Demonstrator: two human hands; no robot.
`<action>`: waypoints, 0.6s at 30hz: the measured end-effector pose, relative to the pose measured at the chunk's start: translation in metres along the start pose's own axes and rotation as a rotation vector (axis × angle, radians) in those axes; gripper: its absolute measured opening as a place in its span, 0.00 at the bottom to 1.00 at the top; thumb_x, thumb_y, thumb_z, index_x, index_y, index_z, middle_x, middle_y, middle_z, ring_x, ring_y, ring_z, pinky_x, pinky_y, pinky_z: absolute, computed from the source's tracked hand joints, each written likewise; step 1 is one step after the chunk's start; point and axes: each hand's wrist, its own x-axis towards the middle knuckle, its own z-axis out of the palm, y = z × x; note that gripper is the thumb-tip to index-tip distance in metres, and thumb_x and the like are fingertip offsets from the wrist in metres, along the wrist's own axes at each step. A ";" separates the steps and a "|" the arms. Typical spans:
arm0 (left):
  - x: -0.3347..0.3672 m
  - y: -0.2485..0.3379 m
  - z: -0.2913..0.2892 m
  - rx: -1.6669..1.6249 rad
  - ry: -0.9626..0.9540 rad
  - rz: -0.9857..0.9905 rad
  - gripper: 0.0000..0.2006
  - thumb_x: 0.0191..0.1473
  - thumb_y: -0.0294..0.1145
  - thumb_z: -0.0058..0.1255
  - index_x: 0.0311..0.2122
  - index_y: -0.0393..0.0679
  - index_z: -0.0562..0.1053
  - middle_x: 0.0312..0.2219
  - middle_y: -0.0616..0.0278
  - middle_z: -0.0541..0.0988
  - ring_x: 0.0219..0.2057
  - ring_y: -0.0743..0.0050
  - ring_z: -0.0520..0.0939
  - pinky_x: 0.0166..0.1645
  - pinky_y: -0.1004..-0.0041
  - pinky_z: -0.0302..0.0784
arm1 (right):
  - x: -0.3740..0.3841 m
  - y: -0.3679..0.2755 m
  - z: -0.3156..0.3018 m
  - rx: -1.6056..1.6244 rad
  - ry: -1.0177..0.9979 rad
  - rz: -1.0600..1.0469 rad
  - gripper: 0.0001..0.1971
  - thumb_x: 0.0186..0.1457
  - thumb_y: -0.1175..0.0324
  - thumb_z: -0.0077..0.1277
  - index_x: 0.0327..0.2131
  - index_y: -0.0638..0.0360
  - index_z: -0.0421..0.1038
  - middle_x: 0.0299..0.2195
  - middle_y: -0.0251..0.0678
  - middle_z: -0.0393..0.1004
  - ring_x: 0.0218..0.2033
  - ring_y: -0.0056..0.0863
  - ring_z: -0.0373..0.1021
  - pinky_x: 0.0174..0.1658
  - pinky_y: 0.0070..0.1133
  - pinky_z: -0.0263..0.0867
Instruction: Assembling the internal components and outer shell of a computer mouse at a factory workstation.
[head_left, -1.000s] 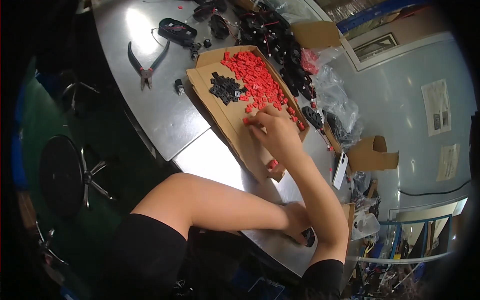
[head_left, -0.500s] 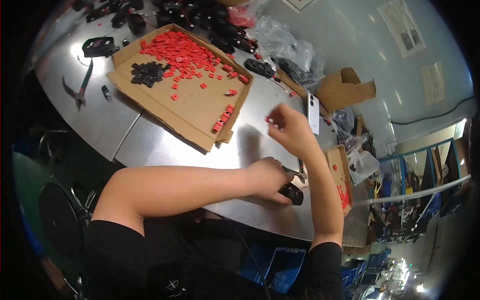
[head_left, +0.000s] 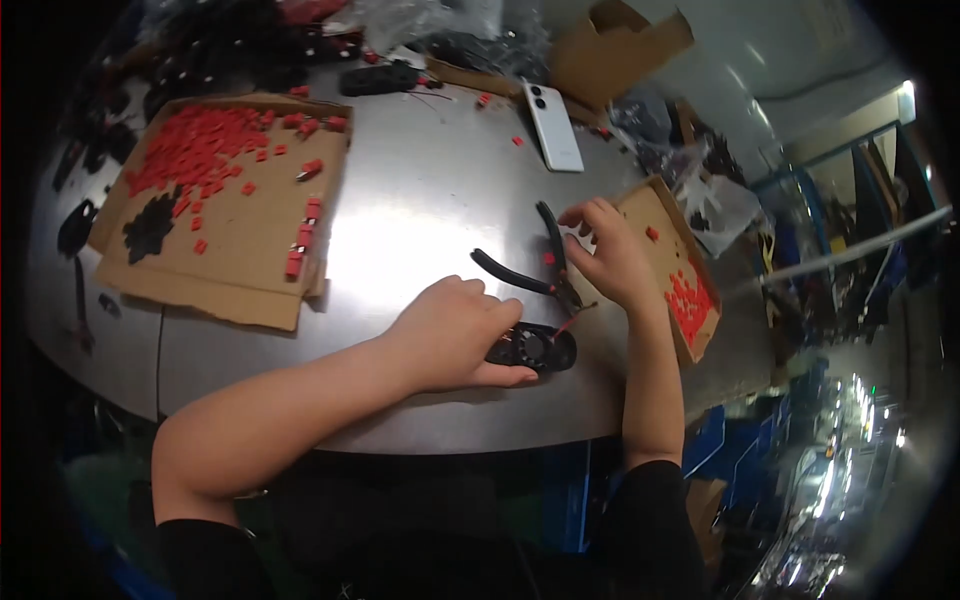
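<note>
My left hand (head_left: 455, 335) is closed around the left end of an oblong black plastic housing (head_left: 537, 348) with a round part in its face. A short red wire (head_left: 566, 326) rises from the housing's right half. Just beyond it, pliers (head_left: 566, 292) with black handles lie spread on the metal table, jaws near the wire. Beside the pliers' right handle hovers my right hand (head_left: 612, 255), thumb and fingers apart, with nothing visible between them. A small red block (head_left: 549, 258) lies between the handles.
At left, a cardboard tray (head_left: 225, 308) holds many red blocks and a black pile. A second cardboard tray (head_left: 640, 205) with red bits stands right of my right hand. Farther back are a white phone (head_left: 553, 125), another black housing (head_left: 380, 78), plastic bags and an open carton (head_left: 620, 50).
The view has turned toward the right. My right hand, earlier raised with a small red piece in its fingers, is now lower beside the pliers. My left hand stays on the black housing.
</note>
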 end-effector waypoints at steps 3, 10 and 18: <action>0.001 0.000 -0.001 -0.001 0.025 -0.038 0.29 0.50 0.65 0.60 0.30 0.44 0.72 0.20 0.58 0.75 0.28 0.54 0.79 0.38 0.60 0.73 | -0.007 -0.009 -0.012 0.015 -0.136 0.000 0.10 0.52 0.72 0.59 0.40 0.60 0.76 0.34 0.38 0.73 0.34 0.32 0.72 0.36 0.27 0.69; 0.008 0.004 0.000 0.016 -0.016 -0.027 0.29 0.49 0.64 0.61 0.29 0.43 0.71 0.20 0.57 0.76 0.28 0.53 0.78 0.37 0.59 0.72 | -0.012 -0.002 0.007 -0.079 -0.197 -0.003 0.10 0.54 0.66 0.63 0.37 0.60 0.79 0.33 0.39 0.75 0.33 0.37 0.75 0.38 0.29 0.71; 0.011 0.006 -0.001 0.028 -0.021 -0.050 0.28 0.47 0.61 0.65 0.29 0.43 0.71 0.21 0.59 0.77 0.27 0.54 0.76 0.35 0.58 0.70 | -0.014 -0.004 -0.005 -0.015 -0.190 -0.013 0.10 0.55 0.65 0.62 0.38 0.60 0.78 0.34 0.39 0.75 0.33 0.38 0.75 0.38 0.30 0.71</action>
